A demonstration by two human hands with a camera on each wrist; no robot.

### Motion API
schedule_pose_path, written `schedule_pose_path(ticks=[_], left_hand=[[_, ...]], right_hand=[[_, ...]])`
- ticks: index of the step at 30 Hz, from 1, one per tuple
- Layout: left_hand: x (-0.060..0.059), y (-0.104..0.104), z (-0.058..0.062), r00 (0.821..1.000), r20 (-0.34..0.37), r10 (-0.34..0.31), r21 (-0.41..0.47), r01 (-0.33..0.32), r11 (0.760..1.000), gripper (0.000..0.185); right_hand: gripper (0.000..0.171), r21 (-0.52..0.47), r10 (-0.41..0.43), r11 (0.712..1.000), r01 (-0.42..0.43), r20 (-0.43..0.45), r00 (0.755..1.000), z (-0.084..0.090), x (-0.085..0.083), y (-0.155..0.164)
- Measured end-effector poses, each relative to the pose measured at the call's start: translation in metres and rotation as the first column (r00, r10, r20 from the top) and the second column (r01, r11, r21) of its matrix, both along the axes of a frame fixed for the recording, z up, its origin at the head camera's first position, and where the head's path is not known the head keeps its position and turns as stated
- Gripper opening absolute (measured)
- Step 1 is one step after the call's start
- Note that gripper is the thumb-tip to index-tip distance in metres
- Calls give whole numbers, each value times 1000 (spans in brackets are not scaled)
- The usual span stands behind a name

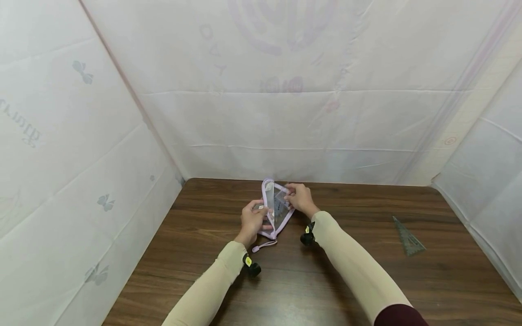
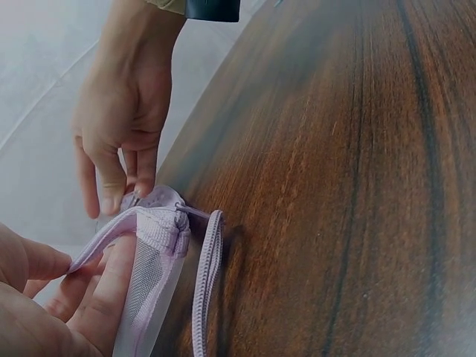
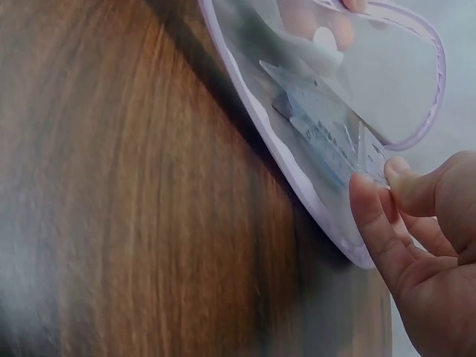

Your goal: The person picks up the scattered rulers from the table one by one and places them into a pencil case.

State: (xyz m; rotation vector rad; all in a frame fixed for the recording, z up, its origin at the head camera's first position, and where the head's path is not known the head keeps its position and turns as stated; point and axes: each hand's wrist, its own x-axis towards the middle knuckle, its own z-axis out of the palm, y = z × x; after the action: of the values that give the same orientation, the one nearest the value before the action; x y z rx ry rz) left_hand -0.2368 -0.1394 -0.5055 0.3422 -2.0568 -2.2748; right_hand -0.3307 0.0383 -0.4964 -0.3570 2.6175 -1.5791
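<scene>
Both hands are working on a clear pouch (image 1: 276, 209) with lilac zip edging, held just above the middle of the tabletop (image 1: 350, 280), toward its far edge. The left hand (image 1: 253, 221) is pinching the pouch's open rim at about 9 o'clock, fingers curled round the lilac tape (image 2: 141, 223) so the mouth is gaping. The right hand (image 1: 299, 199), at about 2 o'clock on the pouch, is pinching the end of a clear ruler (image 3: 327, 130) between thumb and fingers (image 3: 375, 223); most of the ruler is already lying inside, seen through the plastic wall. A small wrist loop (image 1: 264, 246) is trailing from the pouch's near end at 6 o'clock and resting on the wood.

As I judge it, the step in hand is the feeding of the ruler into the pouch, and it is well along. The next move is calling for the right hand to push the last part past the rim while the left is keeping the mouth wide, minding that the ruler's corner is not catching on the zip teeth (image 2: 204, 282).

A second, triangular ruler (image 1: 408, 237) is lying well apart at about 3 o'clock on the tabletop, untouched.
</scene>
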Motion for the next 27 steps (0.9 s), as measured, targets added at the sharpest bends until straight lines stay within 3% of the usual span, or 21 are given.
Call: schedule_pose_path(ticks=[27], left_hand=[[2, 1, 5, 1000, 3, -5, 4, 5, 1000, 26]], right_hand=[[42, -20, 9, 1000, -8, 42, 999, -8, 11, -28]])
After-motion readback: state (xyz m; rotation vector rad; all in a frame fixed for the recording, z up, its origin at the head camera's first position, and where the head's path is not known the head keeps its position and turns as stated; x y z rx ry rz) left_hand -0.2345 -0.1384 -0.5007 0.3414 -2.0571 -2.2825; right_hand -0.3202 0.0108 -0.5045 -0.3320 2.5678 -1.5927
